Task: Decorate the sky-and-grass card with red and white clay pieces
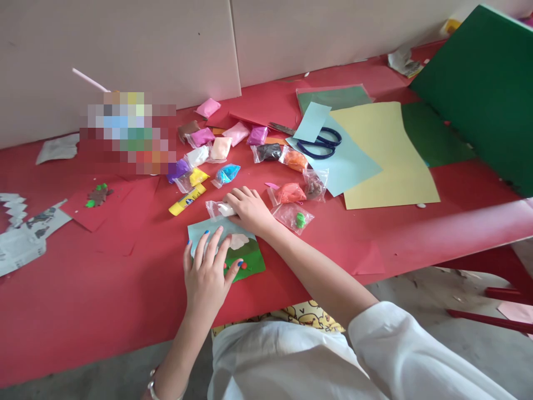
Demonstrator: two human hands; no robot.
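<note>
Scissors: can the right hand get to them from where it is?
Probably yes. The right hand rests on a white clay bag; the scissors lie uncovered on blue paper beyond small clay bags, with nothing tall between.

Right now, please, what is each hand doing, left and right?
Left hand: open, fingers spread flat on the card.
Right hand: curled on the white clay bag; a firm grip cannot be told.

Left hand (207, 274) flat on a small card (245, 253) at the table's (83, 300) near edge, right hand (249, 209) just behind it on a clay packet (220, 209), glue stick (187, 199) to the left, more clay packets (233, 145) behind, scissors (320, 143) on paper sheets (383, 158) to the right.
</note>
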